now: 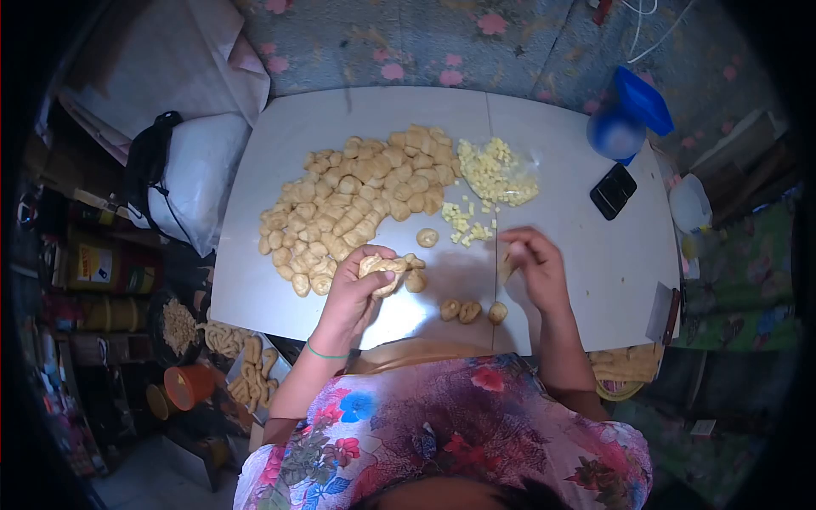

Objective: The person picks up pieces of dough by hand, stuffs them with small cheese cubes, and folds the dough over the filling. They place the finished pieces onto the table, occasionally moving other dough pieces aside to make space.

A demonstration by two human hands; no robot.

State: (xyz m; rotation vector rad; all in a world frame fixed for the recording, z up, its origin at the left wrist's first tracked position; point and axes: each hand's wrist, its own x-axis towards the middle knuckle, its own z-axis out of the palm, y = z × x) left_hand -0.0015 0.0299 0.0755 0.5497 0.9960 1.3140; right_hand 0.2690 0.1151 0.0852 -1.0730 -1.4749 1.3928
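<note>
My left hand (347, 296) is closed around a lump of dough (379, 270), and a strand of it sticks out to the right. To its right, my right hand (544, 268) has its fingers bent together around what looks like a small piece of dough (508, 267). A dough ball (416, 281) lies just beside the held lump, and another dough ball (427, 237) sits farther back. Near the front edge are several small dough balls (468, 312) in a row. Loose pale yellow cubes (466, 223) are scattered behind my hands.
A large heap of dough pieces (357, 191) covers the table's (544, 136) left middle. Behind the loose cubes lies a clear bag of cubes (497, 170). Toward the right are a black phone (613, 191), a blue-lidded container (617, 130) and a broad blade (660, 313) at the edge.
</note>
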